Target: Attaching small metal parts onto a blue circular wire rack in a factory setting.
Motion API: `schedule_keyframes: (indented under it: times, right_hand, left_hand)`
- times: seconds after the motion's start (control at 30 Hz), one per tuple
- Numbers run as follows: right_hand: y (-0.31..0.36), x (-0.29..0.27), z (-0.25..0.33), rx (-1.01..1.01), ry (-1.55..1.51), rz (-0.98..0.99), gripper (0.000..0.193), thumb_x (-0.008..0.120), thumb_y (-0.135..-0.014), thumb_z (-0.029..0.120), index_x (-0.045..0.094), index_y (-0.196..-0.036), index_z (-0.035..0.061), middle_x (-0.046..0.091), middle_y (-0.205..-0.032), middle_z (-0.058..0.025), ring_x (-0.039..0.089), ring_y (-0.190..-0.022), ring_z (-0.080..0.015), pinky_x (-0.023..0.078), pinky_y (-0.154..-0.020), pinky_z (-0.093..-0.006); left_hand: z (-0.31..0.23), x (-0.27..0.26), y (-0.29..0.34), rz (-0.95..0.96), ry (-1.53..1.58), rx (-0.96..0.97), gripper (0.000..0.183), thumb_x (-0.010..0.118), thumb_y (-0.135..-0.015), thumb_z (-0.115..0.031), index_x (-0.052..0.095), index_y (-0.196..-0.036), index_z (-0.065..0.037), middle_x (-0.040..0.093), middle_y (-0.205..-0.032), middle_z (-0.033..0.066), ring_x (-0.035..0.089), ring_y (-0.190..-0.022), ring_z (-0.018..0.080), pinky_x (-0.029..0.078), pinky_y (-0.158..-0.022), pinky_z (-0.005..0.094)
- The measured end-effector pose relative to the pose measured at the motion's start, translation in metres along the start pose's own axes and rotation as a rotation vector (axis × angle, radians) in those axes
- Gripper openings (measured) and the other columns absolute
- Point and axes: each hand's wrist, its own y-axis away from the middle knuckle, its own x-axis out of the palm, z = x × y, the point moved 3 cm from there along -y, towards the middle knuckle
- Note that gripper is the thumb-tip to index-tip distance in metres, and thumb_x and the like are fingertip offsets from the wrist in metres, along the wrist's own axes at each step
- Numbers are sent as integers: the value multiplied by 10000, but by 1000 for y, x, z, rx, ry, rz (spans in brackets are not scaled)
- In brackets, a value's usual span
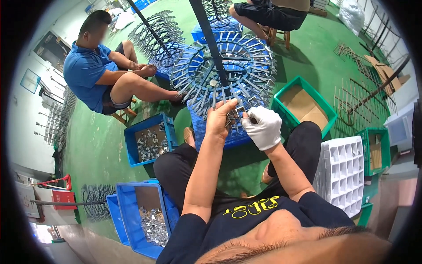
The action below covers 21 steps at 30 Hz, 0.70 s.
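Note:
In front of me stands a round metal hanging rack [251, 74] with rings of flat grey prongs about a dark upright pole [214, 48]. My bare left hand [220, 119] is at its near edge, fingers closed around small metal parts partly hidden by the palm. Close beside it, my right hand [264, 128], in a white glove, pinches a small square metal piece [240, 111] between thumb and fingers. Both hands nearly meet at the prong ends, and I cannot tell whether the piece touches a prong.
A blue crate [127, 140] of small metal parts stands left, another blue crate [124, 207] nearer. To the right are a green crate [288, 83] and a white compartment tray [326, 180]. A co-worker in blue [85, 72] sits left; another person [281, 13] sits beyond.

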Motion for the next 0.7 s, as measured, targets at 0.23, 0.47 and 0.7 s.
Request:
schedule_keyframes:
  times: [0.23, 0.47, 0.7]
  right_hand:
    - [0, 4, 0, -67, 96, 0, 161, 671, -655, 28, 533, -587, 73, 494, -535, -50, 421, -431, -236, 366, -441, -327]
    - [-3, 5, 1, -75, 172, -8, 179, 673, -666, 59, 520, -575, 83, 493, -534, -45, 430, -433, -243, 371, -447, -334]
    - [-3, 5, 2, -92, 202, -28, 185, 676, -673, 82, 518, -578, 92, 494, -538, -45, 435, -438, -250, 376, -453, -340]
  left_hand:
    - [1, -3, -2, 6, -16, 19, 252, 748, -726, -178, 631, -882, -18, 630, -712, 51, 542, -497, 108, 352, -405, 189]
    - [-2, -1, -1, 11, -2, 19, 228, 739, -732, -171, 636, -869, -21, 631, -709, 48, 542, -497, 107, 356, -413, 187]
    - [-5, 1, 1, 31, -6, 24, 214, 734, -732, -167, 639, -858, -22, 630, -708, 49, 542, -505, 109, 371, -438, 187]
